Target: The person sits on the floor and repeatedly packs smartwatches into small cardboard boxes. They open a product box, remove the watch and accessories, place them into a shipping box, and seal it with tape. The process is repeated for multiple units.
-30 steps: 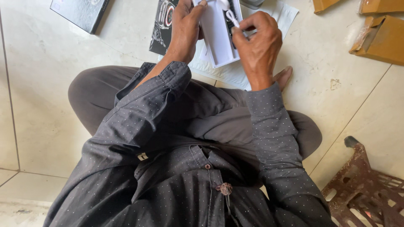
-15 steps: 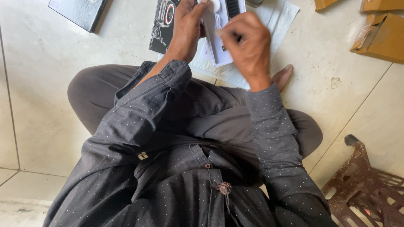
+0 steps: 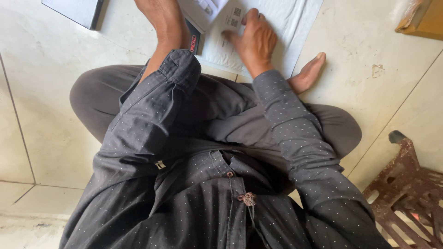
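The right hand (image 3: 254,41) lies fingers down on a white leaflet (image 3: 229,18), its fingertips spread flat and pressing the paper rather than closed round it, so this grip is apart and resting on the sheet. The leaflet is thin, folded, pale, with small dark square printed marks near the fingertips; its upper part runs out of the top edge of the view. It lies on a white padded mailer (image 3: 295,23) that is spread on the tiled floor (image 3: 55,69) just ahead of the person's crossed legs. The left hand (image 3: 161,16) reaches forward beside it, only its back and wrist in view, the fingers cut off by the top edge, so I cannot tell whether that grip is closed or apart. Just beside the left wrist a dark flat box (image 3: 194,39) with a red mark lies partly under the leaflet. A bare foot (image 3: 308,74) touches the mailer's near corner. Farther off, a dark flat case (image 3: 76,11) lies at upper left, a brown cardboard box (image 3: 422,20) at upper right, and a rusty metal stool (image 3: 408,189) stands at lower right.
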